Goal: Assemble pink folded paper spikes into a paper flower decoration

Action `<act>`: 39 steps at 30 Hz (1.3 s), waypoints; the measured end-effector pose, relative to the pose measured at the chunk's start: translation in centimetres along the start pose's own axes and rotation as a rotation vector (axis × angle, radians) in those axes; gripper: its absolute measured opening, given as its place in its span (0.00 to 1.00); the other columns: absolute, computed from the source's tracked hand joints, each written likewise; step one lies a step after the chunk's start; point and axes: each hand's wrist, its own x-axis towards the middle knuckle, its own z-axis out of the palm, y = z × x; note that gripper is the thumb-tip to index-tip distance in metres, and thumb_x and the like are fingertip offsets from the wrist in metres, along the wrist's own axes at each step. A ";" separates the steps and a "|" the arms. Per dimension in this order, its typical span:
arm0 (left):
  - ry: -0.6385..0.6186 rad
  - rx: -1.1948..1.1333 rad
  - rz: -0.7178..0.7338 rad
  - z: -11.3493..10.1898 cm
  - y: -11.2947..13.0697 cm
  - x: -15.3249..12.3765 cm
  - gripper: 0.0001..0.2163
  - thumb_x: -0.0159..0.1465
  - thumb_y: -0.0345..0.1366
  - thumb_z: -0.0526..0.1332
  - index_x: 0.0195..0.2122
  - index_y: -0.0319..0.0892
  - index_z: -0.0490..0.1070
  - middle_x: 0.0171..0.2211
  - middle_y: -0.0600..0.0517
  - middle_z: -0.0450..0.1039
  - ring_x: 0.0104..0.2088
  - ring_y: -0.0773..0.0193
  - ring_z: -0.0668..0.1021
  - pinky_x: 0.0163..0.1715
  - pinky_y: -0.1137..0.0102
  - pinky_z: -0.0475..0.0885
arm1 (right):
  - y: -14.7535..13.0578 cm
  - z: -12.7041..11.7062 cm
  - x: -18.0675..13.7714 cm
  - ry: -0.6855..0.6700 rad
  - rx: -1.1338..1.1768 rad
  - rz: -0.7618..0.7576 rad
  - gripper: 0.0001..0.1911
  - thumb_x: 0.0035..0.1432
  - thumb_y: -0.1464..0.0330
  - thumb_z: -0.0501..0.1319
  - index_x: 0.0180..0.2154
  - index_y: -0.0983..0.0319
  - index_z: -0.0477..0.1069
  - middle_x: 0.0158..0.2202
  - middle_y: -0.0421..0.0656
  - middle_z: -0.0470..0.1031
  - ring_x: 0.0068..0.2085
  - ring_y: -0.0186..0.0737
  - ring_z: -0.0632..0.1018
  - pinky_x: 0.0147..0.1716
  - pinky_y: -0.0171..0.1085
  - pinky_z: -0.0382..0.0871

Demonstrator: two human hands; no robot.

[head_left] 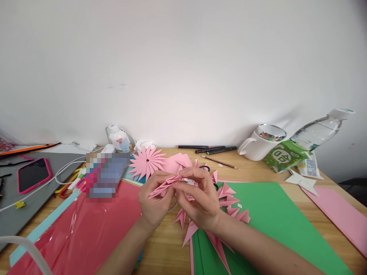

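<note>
My left hand (155, 204) is closed around a stack of folded pink paper (163, 186), raised over the middle of the desk. My right hand (202, 202) pinches the right end of the same folded paper between thumb and fingers. A small whitish bit shows by the right fingertips; I cannot make out what it is. Beneath and around my right hand lie several loose pink folded paper pieces (228, 200) with pointed ends. Behind my hands rests a pink pleated paper star (147, 162).
Green sheets (275, 214) lie at the right, red plastic-covered sheets (114, 225) at the left. A white mug (259, 145), a tilted water bottle (321, 130) and a green packet (283, 156) stand back right. Markers (218, 150) and a pencil (219, 162) lie near the wall.
</note>
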 end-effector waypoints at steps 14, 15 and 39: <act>-0.031 -0.013 -0.034 0.0 0.3 0.0 0.04 0.55 0.27 0.60 0.29 0.42 0.72 0.26 0.54 0.73 0.26 0.68 0.75 0.25 0.74 0.70 | -0.1 0.0 -0.1 0.022 -0.023 0.046 0.20 0.49 0.82 0.57 0.43 0.58 0.71 0.39 0.47 0.68 0.40 0.40 0.74 0.34 0.40 0.74; -0.030 -0.011 -0.028 0.0 0.2 0.0 0.04 0.55 0.27 0.60 0.29 0.42 0.72 0.26 0.54 0.73 0.26 0.68 0.75 0.25 0.74 0.70 | -0.1 0.0 0.0 0.016 -0.029 0.052 0.20 0.49 0.82 0.57 0.42 0.59 0.71 0.39 0.47 0.68 0.40 0.40 0.74 0.34 0.40 0.74; 0.004 -0.010 0.005 -0.1 0.1 -0.1 0.03 0.55 0.27 0.61 0.29 0.41 0.71 0.26 0.54 0.73 0.25 0.70 0.75 0.24 0.76 0.70 | 0.1 0.0 -0.4 -0.013 0.021 -0.020 0.28 0.49 0.85 0.53 0.50 0.58 0.67 0.43 0.47 0.65 0.46 0.44 0.71 0.38 0.45 0.75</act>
